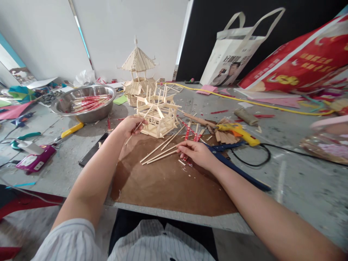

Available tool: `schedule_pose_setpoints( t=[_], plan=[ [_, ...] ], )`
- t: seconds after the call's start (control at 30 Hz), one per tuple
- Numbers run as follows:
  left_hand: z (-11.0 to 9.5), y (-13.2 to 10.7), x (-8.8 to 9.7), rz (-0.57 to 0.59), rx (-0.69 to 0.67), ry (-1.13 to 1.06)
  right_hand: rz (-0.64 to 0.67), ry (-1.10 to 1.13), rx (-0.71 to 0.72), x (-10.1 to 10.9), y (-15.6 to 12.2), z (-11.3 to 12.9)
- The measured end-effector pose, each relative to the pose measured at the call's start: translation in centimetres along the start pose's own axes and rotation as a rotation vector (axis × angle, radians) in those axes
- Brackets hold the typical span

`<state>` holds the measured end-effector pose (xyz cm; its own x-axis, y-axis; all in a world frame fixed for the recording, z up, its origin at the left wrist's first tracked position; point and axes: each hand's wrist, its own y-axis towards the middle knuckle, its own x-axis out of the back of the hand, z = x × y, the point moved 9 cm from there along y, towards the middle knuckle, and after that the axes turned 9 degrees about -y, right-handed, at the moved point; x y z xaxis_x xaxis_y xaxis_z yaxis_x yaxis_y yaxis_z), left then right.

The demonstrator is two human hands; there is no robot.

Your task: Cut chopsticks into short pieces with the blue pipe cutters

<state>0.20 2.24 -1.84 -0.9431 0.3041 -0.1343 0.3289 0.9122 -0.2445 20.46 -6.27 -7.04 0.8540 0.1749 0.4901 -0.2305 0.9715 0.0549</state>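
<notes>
My left hand (133,125) is closed on a thin wooden stick, beside the left side of a small pale pavilion frame (163,125) built of sticks. To the right, my right hand (190,150) pinches the end of another wooden stick (163,156) just above the brown mat (163,185). More loose sticks (156,149) lie beside it, partly overlapping. Red-wrapped sticks (187,131) and small offcuts lie just behind my right hand. Behind the frame stands a taller stick pavilion (138,59) with a pointed roof.
Right of the mat lie a yellow glue gun (243,134) with a black cord and a long blue-handled tool (241,169). Leftward are a steel bowl (100,115) of sticks, a dark phone (91,152) and a purple power strip (36,159). Bags (231,54) stand at the back right.
</notes>
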Motion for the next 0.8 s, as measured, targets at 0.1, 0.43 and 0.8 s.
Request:
schedule_pose_setpoints(
  t=[0.1, 0.43, 0.8],
  plan=[
    [-0.05, -0.02, -0.01, 0.002, -0.005, 0.0, -0.003, 0.004, -0.013, 0.0, 0.0, -0.13],
    [-0.08, -0.1, 0.03, -0.011, -0.005, 0.012, 0.0, 0.002, -0.004, -0.03, 0.05, -0.25],
    [-0.11, -0.14, -0.1, -0.004, -0.01, 0.0, -0.001, -0.011, 0.004, 0.01, 0.09, -0.22]
  ],
)
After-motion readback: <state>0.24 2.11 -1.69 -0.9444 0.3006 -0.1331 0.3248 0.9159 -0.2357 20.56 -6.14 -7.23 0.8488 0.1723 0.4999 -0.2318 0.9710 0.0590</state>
